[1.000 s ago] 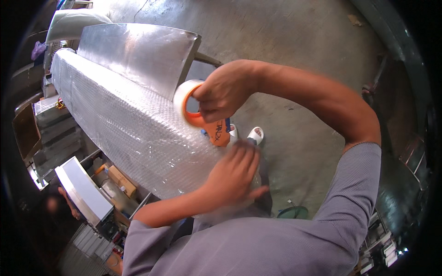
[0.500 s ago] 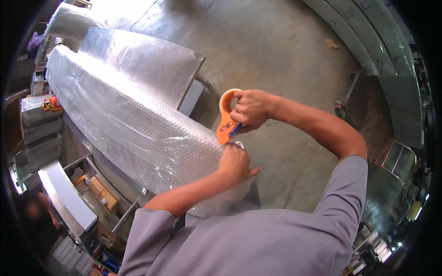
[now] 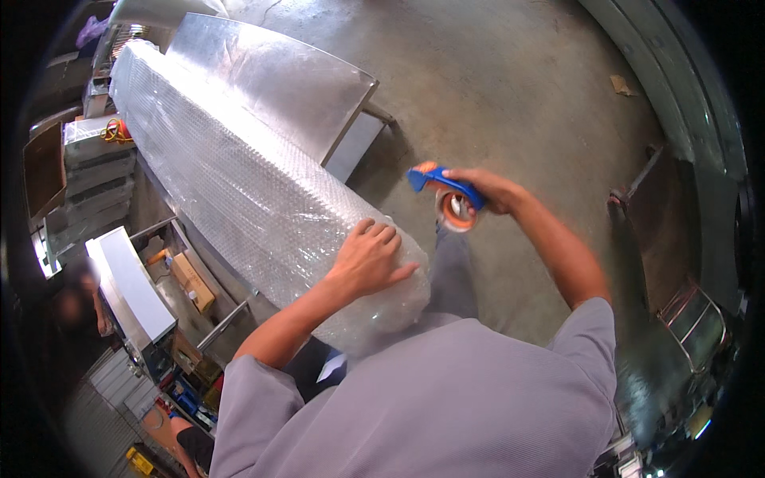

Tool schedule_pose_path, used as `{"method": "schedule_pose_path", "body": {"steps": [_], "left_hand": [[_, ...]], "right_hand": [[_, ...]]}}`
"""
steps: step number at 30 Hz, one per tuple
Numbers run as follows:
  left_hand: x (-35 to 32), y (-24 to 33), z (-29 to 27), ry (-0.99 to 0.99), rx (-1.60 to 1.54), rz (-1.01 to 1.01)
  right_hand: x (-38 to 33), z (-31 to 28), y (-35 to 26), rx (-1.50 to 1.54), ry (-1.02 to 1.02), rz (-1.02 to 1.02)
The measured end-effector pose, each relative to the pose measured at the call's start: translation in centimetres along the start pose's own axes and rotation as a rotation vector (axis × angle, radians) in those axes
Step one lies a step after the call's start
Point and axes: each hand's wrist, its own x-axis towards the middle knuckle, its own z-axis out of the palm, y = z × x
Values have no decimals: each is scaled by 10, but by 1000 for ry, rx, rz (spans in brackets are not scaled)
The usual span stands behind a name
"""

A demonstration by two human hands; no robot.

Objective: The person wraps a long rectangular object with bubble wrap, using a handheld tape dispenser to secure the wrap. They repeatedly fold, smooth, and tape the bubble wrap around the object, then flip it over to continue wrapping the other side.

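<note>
1. Pressing flat, fingers spread, the left hand rests on the near end of the bubble-wrapped bundle.
2. The right hand grips a tape dispenser, off the bundle's right.
3. The bundle runs away up-left; the left hand is nearer.

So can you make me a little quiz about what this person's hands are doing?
1. True or false: the left hand lies flat on the bubble-wrapped bundle.
2. What does the right hand hold?
A. a hammer
B. a tape dispenser
C. a brush
3. Fill in: the dispenser's handle is ____ in colour.

Key: 1 true; 2 B; 3 blue.
</note>
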Motion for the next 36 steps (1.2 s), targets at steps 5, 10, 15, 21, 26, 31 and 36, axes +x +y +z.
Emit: {"method": "schedule_pose_path", "body": {"steps": [5, 10, 15, 21, 26, 31, 36], "left_hand": [[-18, -12, 37, 298, -25, 26], [-19, -15, 56, 598, -155, -117], [-10, -14, 65, 524, -264, -126], [-9, -14, 72, 526, -173, -158], [-4, -17, 76, 668, -142, -89], [2, -16, 86, 613, -168, -72], [21, -2, 74, 246, -150, 35]], "right_hand": [[54, 18, 3, 308, -243, 283], [99, 47, -12, 94, -528, 375], [115, 37, -18, -197, -402, 375], [97, 13, 7, -233, -549, 491], [51, -5, 39, 53, -279, 640], [38, -14, 44, -250, -117, 478], [43, -17, 15, -683, 69, 186]]}}
